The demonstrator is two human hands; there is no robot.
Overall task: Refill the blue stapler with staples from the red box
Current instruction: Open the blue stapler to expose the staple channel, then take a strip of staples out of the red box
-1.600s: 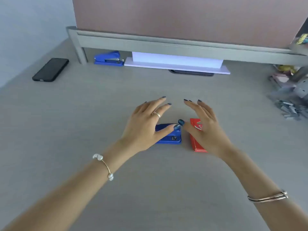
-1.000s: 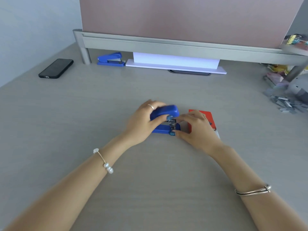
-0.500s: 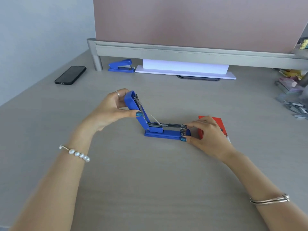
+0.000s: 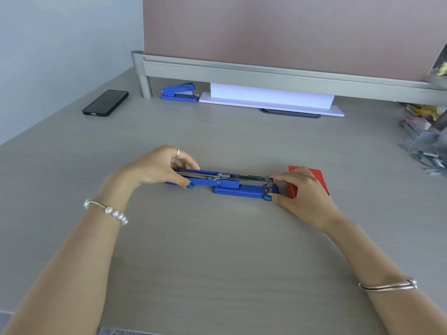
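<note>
The blue stapler (image 4: 238, 188) lies on the desk in the middle of the head view, swung fully open. Its top arm stretches flat to the left and the metal staple channel faces up. My left hand (image 4: 157, 169) grips the end of that top arm between thumb and fingers. My right hand (image 4: 298, 192) pinches the front end of the stapler's base and channel. The red box (image 4: 314, 176) sits on the desk just behind my right hand, partly hidden by it.
A second blue stapler (image 4: 179, 93) and white paper (image 4: 271, 99) rest under the grey partition rail (image 4: 266, 73) at the back. A black phone (image 4: 106, 102) lies at the back left. Loose clips and stationery (image 4: 425, 146) crowd the right edge.
My left hand has swung the stapler's top arm from closed, through upright, down to flat on the left. My right hand stayed on the stapler's front end.
</note>
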